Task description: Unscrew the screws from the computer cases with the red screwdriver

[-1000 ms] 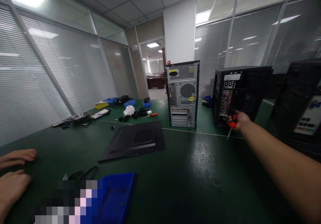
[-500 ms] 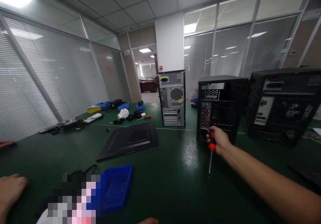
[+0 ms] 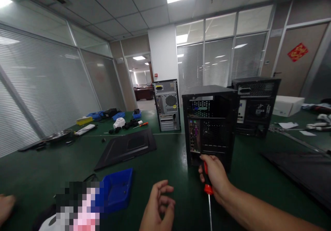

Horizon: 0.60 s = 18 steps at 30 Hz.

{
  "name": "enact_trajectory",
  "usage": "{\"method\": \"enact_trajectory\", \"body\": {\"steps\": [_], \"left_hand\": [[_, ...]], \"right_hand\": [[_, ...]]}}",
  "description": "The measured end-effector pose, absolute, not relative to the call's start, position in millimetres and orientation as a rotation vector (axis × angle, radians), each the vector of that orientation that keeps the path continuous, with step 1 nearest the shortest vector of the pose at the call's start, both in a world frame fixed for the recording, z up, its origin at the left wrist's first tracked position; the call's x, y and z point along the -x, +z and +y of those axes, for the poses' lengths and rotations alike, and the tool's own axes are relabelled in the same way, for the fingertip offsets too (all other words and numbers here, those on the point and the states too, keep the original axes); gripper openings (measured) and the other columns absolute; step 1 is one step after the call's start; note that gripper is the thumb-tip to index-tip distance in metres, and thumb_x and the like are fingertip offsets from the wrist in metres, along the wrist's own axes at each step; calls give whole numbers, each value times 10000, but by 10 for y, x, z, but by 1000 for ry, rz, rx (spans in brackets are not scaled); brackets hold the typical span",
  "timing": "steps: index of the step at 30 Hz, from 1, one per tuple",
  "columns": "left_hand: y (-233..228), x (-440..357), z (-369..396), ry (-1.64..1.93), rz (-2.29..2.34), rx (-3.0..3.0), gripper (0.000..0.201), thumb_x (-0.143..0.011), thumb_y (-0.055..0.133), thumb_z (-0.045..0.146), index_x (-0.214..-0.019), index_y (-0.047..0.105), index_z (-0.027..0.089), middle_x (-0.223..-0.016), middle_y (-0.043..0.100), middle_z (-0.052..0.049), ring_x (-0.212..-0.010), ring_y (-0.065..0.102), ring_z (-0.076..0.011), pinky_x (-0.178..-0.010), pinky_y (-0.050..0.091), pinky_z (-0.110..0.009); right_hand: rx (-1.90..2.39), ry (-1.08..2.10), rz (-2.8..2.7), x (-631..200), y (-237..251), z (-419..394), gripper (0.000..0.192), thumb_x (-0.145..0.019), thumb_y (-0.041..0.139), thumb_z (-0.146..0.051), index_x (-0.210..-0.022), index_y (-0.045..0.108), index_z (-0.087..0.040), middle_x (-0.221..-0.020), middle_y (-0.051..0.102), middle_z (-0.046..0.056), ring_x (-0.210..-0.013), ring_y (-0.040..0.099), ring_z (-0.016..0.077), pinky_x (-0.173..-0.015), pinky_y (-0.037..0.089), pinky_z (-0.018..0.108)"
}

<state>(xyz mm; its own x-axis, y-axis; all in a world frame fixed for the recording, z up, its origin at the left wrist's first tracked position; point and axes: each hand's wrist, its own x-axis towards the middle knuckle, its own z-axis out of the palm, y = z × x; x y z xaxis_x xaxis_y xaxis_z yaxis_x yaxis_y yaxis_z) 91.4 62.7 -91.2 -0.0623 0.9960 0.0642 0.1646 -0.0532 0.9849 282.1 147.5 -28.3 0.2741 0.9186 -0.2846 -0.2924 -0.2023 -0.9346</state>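
Note:
My right hand (image 3: 216, 180) is shut on a screwdriver (image 3: 208, 189) with a black and red handle, its shaft pointing down toward me. The hand is at the bottom rear edge of a black computer case (image 3: 212, 124) that stands upright on the green table (image 3: 170, 155), rear ports facing me. My left hand (image 3: 158, 207) is low in the middle of the view, fingers loosely curled and holding nothing, just left of the screwdriver.
A blue bin (image 3: 117, 189) sits near left. A black side panel (image 3: 126, 147) lies flat beyond it. A silver-backed case (image 3: 167, 105) and another black case (image 3: 256, 103) stand behind. Another dark panel (image 3: 305, 172) lies right. Someone else's hand (image 3: 5, 205) is at the far left edge.
The view swung right and the black case now stands closer and centred. My right hand with the screwdriver came down nearer me. My left hand has come into view at the bottom.

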Motion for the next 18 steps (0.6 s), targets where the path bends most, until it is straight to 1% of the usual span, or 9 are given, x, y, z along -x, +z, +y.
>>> {"method": "enact_trajectory", "body": {"steps": [3,4,6,8,11,13,15,17,18], "left_hand": [[-742,-1167,891,1120,1384,-1337,566,-847,531,223,-1384,359,176,-1337,535,-143,-937,622,-131,-757,509,-252],[-722,-1240,986,1132,1404,-1368,591,-849,527,200,-1410,339,186,-1351,522,-134,-976,611,-136,-798,512,-262],[-747,-1360,1162,1150,1450,-1465,602,-863,543,208,-1428,339,194,-1351,519,-124,-1017,588,-155,-830,505,-288],[-836,-1454,1291,1162,1452,-1577,619,-860,596,244,-1432,364,206,-1365,525,-113,-1067,579,-174,-884,494,-314],[-980,-1571,1377,1181,1386,-1727,596,-848,629,241,-1404,415,222,-1377,532,-92,-1209,552,-195,-1009,467,-337],[-1027,-1635,1391,1200,1368,-1787,520,-858,614,230,-1353,455,222,-1341,550,-82,-1253,538,-197,-1043,456,-337],[-1028,-1681,1401,1220,1404,-1795,426,-874,593,232,-1286,488,213,-1272,575,-78,-1205,561,-197,-1017,465,-336],[-1005,-1707,1421,1237,1457,-1780,342,-886,573,231,-1221,513,205,-1210,589,-74,-1123,584,-196,-970,471,-333],[-991,-1713,1435,1241,1474,-1779,309,-888,568,227,-1193,527,205,-1188,593,-71,-1089,588,-194,-949,470,-329]], "right_hand": [[1290,1267,-673,-2821,-310,1240,108,-935,510,-292,-910,442,-212,-463,492,-84,-338,411,98,-329,305,182],[1286,1275,-679,-2827,-318,1170,118,-922,508,-309,-912,438,-215,-450,495,-80,-324,404,99,-323,301,179],[1286,1301,-693,-2854,-327,1055,136,-899,496,-333,-936,438,-216,-430,492,-76,-304,395,102,-315,290,171],[1289,1344,-714,-2912,-321,974,174,-883,478,-342,-990,458,-206,-428,505,-65,-290,385,100,-310,276,163],[1311,1421,-742,-3068,-299,885,335,-848,523,-359,-1130,496,-180,-480,575,-29,-287,391,94,-309,274,159],[1349,1523,-775,-3200,-289,821,477,-785,621,-376,-1198,509,-167,-589,658,18,-303,434,99,-300,277,166],[1362,1660,-891,-3330,-269,745,588,-711,709,-413,-1214,524,-170,-823,737,82,-379,537,115,-294,293,171],[1329,1728,-1094,-3449,-211,667,635,-701,732,-498,-1221,532,-193,-1052,727,96,-459,585,100,-299,298,160],[1308,1705,-1208,-3508,-163,632,641,-728,715,-553,-1235,530,-209,-1094,710,82,-469,569,80,-302,293,153]]}}
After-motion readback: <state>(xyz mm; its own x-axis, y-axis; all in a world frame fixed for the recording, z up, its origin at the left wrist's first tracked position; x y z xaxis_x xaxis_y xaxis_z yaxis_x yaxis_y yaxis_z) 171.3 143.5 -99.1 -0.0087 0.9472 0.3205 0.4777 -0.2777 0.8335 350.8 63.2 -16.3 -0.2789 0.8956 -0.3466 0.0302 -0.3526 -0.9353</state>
